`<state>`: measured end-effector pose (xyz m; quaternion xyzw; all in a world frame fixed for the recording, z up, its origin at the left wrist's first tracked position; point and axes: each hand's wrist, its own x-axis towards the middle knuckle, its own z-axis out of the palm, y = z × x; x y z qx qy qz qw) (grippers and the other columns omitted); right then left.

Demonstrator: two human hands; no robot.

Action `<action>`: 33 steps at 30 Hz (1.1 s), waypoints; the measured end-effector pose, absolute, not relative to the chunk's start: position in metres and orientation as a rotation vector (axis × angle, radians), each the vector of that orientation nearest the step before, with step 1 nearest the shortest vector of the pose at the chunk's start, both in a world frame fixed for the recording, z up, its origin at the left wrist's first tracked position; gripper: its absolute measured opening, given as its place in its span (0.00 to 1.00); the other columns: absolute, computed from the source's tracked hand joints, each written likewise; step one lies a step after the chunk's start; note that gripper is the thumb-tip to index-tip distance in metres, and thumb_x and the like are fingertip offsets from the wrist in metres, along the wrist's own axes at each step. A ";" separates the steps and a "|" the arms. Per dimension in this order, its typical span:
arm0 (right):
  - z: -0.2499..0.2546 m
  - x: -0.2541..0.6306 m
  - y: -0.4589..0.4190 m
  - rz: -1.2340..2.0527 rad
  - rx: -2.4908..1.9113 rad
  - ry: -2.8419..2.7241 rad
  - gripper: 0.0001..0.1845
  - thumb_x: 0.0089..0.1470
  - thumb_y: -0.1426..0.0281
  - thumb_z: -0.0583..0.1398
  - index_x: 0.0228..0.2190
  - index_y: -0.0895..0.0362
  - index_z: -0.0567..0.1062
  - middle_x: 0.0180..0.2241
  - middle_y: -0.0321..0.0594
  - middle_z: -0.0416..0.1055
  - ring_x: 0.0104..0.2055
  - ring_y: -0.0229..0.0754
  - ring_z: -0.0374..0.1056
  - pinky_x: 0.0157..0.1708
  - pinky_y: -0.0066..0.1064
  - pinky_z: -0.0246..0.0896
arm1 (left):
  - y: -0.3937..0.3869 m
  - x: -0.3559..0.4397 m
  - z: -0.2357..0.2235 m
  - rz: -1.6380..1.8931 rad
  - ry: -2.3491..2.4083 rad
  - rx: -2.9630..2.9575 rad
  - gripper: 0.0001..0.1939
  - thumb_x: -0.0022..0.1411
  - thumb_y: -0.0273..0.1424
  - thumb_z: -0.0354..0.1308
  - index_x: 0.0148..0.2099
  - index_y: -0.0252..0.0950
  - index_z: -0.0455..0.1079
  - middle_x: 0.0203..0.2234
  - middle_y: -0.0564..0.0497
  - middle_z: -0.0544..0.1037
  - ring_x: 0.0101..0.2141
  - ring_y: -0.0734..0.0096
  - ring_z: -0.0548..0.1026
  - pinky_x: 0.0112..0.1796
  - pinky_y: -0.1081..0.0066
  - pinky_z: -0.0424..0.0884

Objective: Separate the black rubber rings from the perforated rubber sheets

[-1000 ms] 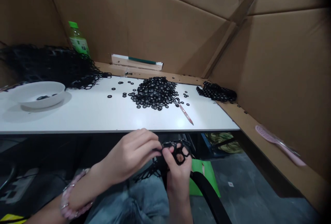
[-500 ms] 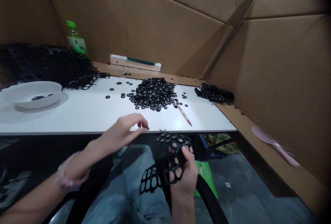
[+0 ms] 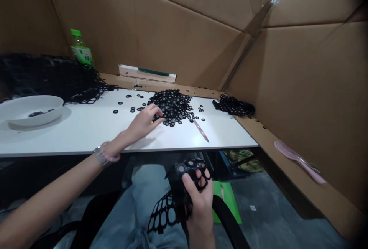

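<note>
from my distant seat i see the ring pile (image 3: 171, 105) lying just far and right of the left hand (image 3: 144, 121), the closer one (fingertips pinched or apart, i cannot tell), while the right hand (image 3: 199, 199) clamps black mesh (image 3: 180, 187) nearer.

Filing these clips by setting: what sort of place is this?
Probably a hand-work station in a workshop: a white tabletop boxed in by cardboard walls, with a heap of small round black pieces on it.
</note>
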<state>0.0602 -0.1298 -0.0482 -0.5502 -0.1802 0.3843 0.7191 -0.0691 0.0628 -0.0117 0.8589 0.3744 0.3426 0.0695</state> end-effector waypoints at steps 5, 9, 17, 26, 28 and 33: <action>-0.045 0.052 -0.124 0.779 -1.268 -0.378 0.32 0.29 0.67 0.67 0.40 0.56 0.63 0.31 0.38 0.71 0.35 0.43 0.69 0.34 0.31 0.67 | -0.028 -0.066 0.017 0.695 0.588 2.739 0.16 0.62 0.41 0.48 0.29 0.35 0.59 0.22 0.54 0.65 0.23 0.73 0.63 0.25 0.73 0.58; -0.046 0.050 -0.125 0.703 -1.346 -0.373 0.32 0.28 0.67 0.67 0.38 0.56 0.63 0.32 0.40 0.72 0.35 0.43 0.70 0.32 0.31 0.68 | -0.048 -0.067 0.017 0.556 0.524 2.825 0.15 0.66 0.36 0.42 0.31 0.34 0.61 0.26 0.51 0.67 0.26 0.72 0.65 0.26 0.73 0.60; -0.050 0.050 -0.131 0.795 -1.205 -0.415 0.27 0.38 0.64 0.65 0.40 0.56 0.64 0.35 0.40 0.73 0.37 0.43 0.70 0.35 0.32 0.67 | -0.055 -0.076 0.009 0.990 0.499 2.795 0.07 0.64 0.26 0.47 0.42 0.31 0.65 0.34 0.45 0.70 0.33 0.71 0.68 0.31 0.73 0.65; -0.042 0.048 -0.115 0.879 -1.107 -0.322 0.21 0.35 0.65 0.67 0.32 0.56 0.68 0.25 0.32 0.71 0.29 0.38 0.69 0.31 0.30 0.66 | -0.056 -0.073 -0.005 1.336 -0.077 3.080 0.12 0.62 0.19 0.44 0.35 0.28 0.69 0.26 0.45 0.75 0.24 0.71 0.70 0.20 0.70 0.58; -0.041 0.052 -0.109 0.878 -1.078 -0.254 0.18 0.36 0.65 0.67 0.30 0.56 0.68 0.23 0.30 0.69 0.27 0.36 0.68 0.28 0.27 0.65 | -0.059 -0.073 -0.009 1.313 -0.245 3.048 0.11 0.61 0.19 0.45 0.34 0.28 0.69 0.26 0.47 0.75 0.23 0.73 0.70 0.18 0.69 0.56; -0.043 0.066 -0.105 0.916 -1.021 -0.135 0.17 0.36 0.66 0.67 0.31 0.55 0.70 0.24 0.30 0.71 0.26 0.36 0.69 0.27 0.26 0.66 | -0.047 -0.086 0.002 1.297 0.179 2.755 0.08 0.63 0.24 0.47 0.37 0.32 0.67 0.26 0.49 0.73 0.27 0.73 0.70 0.27 0.72 0.64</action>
